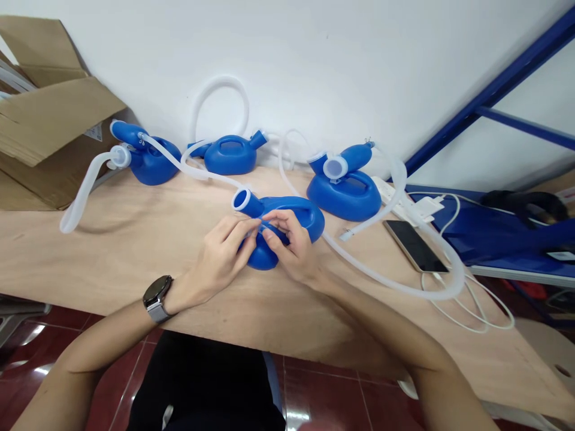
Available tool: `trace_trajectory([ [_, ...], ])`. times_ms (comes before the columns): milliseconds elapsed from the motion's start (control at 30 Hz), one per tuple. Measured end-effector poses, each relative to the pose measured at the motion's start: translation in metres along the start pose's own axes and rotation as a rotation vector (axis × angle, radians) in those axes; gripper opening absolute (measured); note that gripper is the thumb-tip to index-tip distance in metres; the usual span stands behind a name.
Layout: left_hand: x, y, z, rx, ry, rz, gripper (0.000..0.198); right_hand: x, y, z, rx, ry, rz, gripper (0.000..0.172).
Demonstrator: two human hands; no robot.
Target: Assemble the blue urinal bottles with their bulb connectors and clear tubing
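A blue plastic bottle with a white-rimmed neck (269, 221) lies on the wooden table (135, 251) right in front of me. My left hand (222, 257), with a watch on its wrist, and my right hand (291, 245) meet over the bottle's handle. Both pinch something small there, their fingertips touching; what they pinch is too small to make out. A long translucent white tube (395, 281) runs from the bottle's right side and loops across the table.
Three more blue bottles with tubes stand behind: far left (150, 158), middle (229, 154), right (344, 191). A smartphone (415, 245) on a white cable lies at right beside a power strip (395, 200). Cardboard box (49, 114) at far left, blue shelf frame (494, 90) at right.
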State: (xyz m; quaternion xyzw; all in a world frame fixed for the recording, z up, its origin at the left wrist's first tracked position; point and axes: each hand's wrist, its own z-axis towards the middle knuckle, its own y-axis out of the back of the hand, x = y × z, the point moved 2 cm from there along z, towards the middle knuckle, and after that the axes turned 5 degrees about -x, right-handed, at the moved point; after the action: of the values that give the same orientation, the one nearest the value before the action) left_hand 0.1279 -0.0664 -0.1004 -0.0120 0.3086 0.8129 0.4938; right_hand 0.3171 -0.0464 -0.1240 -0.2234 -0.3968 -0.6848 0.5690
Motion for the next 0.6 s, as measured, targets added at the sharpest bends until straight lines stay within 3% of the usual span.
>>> trace_trajectory([
  [167, -0.004, -0.002, 0.001, 0.004, -0.007, -0.011, 0.021, -0.002, -0.001, -0.008, -0.081, 0.052, -0.101, 0.020],
  [367, 0.001, -0.006, -0.002, 0.056, -0.046, -0.040, 0.032, -0.011, 0.000, -0.014, -0.168, 0.131, -0.201, 0.019],
  [500, 0.005, -0.005, 0.000, 0.185, -0.054, -0.096, 0.030, -0.014, 0.000, -0.014, -0.151, 0.119, -0.195, 0.016],
  [600, 0.008, -0.001, -0.002, 0.281, -0.004, -0.096, 0.027, -0.003, -0.001, -0.011, -0.053, 0.122, -0.195, 0.016],
])
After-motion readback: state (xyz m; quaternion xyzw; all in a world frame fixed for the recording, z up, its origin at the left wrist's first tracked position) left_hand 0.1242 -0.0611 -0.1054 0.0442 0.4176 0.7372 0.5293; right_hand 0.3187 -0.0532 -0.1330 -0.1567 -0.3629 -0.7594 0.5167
